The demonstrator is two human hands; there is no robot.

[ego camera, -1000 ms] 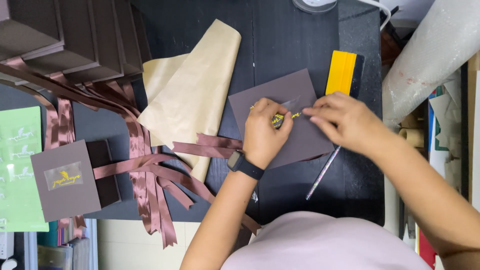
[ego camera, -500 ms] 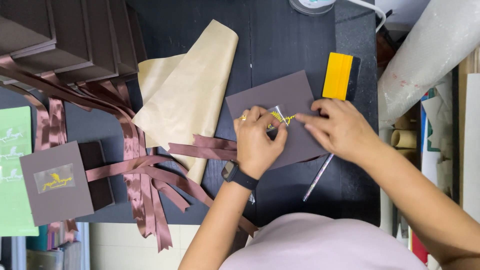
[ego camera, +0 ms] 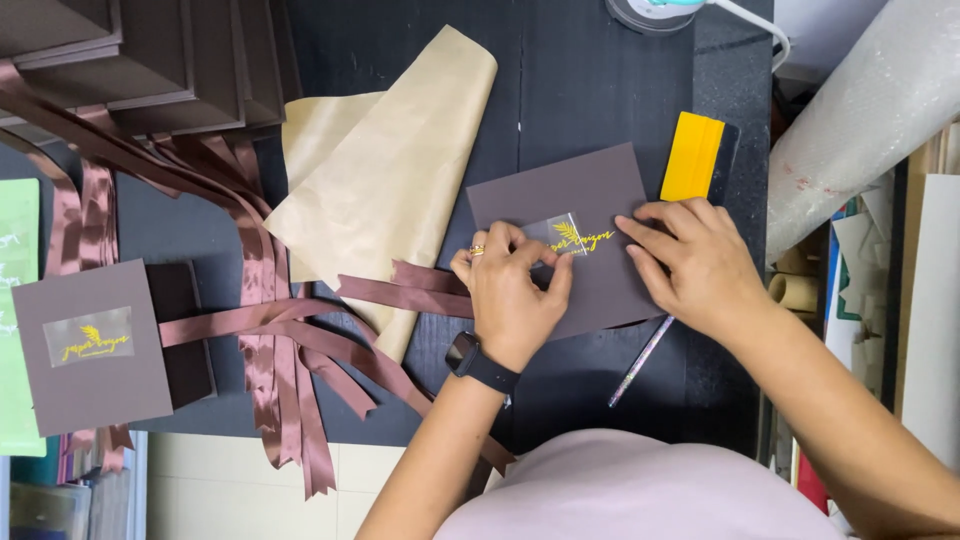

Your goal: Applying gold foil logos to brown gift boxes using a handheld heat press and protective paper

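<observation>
A brown card [ego camera: 590, 195] lies flat on the black worktop [ego camera: 590, 90], toward its right edge. On the card sits a clear sticker [ego camera: 572, 238] carrying a gold leaf-and-script mark. The left hand [ego camera: 512, 290] pinches the sticker's left end between thumb and fingertips, so it is grasping the sticker; a ring shows on one finger and a dark watch [ego camera: 478, 362] wraps the wrist. The right hand [ego camera: 690, 262] is released, its fingers spread and pressing flat on the card just right of the sticker, fingertips touching the sticker's right end.

A yellow squeegee [ego camera: 692, 156] lies touching the card's upper right corner, just above the right hand. A thin pen [ego camera: 640, 360] lies slanted on the worktop below the right hand, its upper end hidden under the wrist. A curled tan paper sheet [ego camera: 385, 185] lies left of the card, near the worktop's middle. Brown satin ribbons [ego camera: 270, 330] fan out under and below the sheet, and one strip runs up to the left hand. At the left edge lies a finished brown box [ego camera: 95, 345] with its own gold sticker, a ribbon running from it. Stacked brown boxes [ego camera: 140, 55] fill the far left corner. A roll of bubble wrap [ego camera: 870, 110] leans beyond the right edge.
</observation>
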